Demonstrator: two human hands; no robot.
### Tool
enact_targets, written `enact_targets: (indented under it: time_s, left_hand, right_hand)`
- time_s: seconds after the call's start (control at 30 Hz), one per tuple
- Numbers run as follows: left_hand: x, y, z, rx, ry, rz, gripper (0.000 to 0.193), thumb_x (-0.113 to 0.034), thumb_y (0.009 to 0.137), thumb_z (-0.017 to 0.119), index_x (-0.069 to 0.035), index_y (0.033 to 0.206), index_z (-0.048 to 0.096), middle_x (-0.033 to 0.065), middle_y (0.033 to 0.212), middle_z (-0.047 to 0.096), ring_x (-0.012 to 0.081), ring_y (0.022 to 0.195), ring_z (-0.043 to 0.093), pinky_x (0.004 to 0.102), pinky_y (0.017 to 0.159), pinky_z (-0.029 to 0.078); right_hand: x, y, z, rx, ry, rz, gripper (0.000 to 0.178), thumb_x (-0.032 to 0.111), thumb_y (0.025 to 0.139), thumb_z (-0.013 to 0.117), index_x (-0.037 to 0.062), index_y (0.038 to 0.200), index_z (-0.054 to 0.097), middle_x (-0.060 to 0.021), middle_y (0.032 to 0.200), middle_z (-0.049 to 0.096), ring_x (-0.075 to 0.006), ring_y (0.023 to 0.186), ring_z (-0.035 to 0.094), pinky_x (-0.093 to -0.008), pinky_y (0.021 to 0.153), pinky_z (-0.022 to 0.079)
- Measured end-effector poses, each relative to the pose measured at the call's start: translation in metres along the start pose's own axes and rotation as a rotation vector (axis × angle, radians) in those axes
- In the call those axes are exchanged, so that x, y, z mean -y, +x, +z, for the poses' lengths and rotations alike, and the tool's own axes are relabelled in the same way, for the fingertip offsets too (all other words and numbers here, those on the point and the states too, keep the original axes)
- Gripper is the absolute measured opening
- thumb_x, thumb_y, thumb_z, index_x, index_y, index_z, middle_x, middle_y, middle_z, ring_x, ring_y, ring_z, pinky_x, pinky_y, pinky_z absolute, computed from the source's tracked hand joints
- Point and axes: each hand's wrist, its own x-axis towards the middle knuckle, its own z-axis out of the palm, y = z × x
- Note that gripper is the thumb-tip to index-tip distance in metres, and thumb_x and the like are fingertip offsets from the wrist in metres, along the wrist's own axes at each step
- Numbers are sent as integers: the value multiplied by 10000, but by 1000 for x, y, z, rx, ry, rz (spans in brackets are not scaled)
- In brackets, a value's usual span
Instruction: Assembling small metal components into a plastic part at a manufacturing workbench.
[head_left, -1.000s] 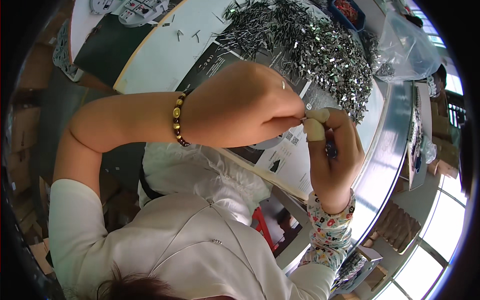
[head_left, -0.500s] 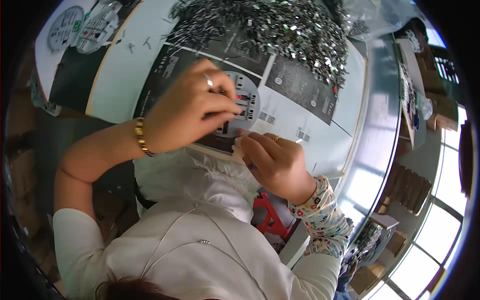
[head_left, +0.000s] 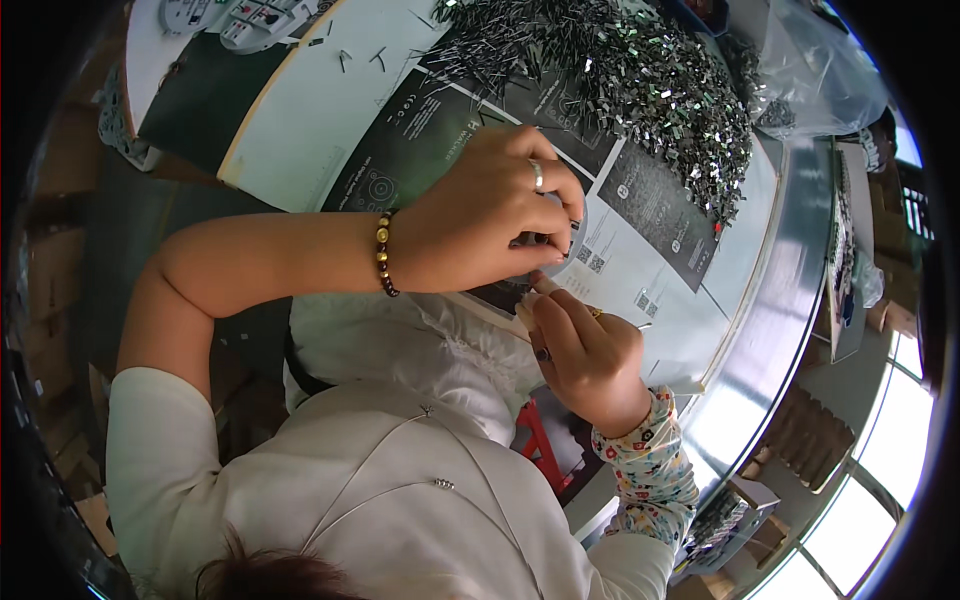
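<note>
A grey round disc with small dark parts lies on a printed dark sheet, mostly covered by my left hand. My left hand is over it from the left, thumb and fingers closed in a pinch; a tiny dark bit shows at the fingertips, too small to name. My right hand is closed at the near edge of the disc, with its fingertips just below the left thumb. Something whitish shows by the right fingers; what they grip is hidden.
A large heap of small shiny metal pieces covers the far part of the printed sheet. Several loose slivers lie at the upper left. Another disc with parts is at the far left. A clear plastic bag stands far right.
The view has shifted, so the table appears further right and lower. My left hand now covers more of the disc; its pinch stays closed. My right hand remains at the disc's near edge.
</note>
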Motion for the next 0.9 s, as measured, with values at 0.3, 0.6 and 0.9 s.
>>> enact_targets:
  time_s: [0.3, 0.6, 0.9]
  left_hand:
    - [4, -1, 4, 68, -50, 30, 172, -93, 776, 739, -156, 763, 580, -65, 1024, 630, 193, 1023, 506, 404, 1017, 339]
    - [2, -10, 10, -42, -42, 56, 199, -63, 752, 725, -150, 730, 547, -45, 1003, 639, 195, 1017, 524, 427, 1040, 347]
    - [-3, -8, 14, -74, -40, 34, 161, -30, 720, 713, -123, 742, 582, -32, 982, 647, 201, 1011, 550, 433, 1055, 349]
  right_hand:
    - [-3, -6, -8, -73, 93, 83, 306, -68, 722, 713, 28, 1008, 663, -59, 1026, 729, -144, 494, 480, -250, 465, 417]
    - [-6, -1, -3, -158, 257, 329, 216, -75, 796, 708, 15, 988, 665, -47, 932, 699, -77, 521, 421, -225, 476, 363]
    - [-5, -1, 12, -209, 279, 453, 130, -43, 851, 707, 9, 963, 667, -21, 809, 620, -77, 567, 415, -223, 504, 354]
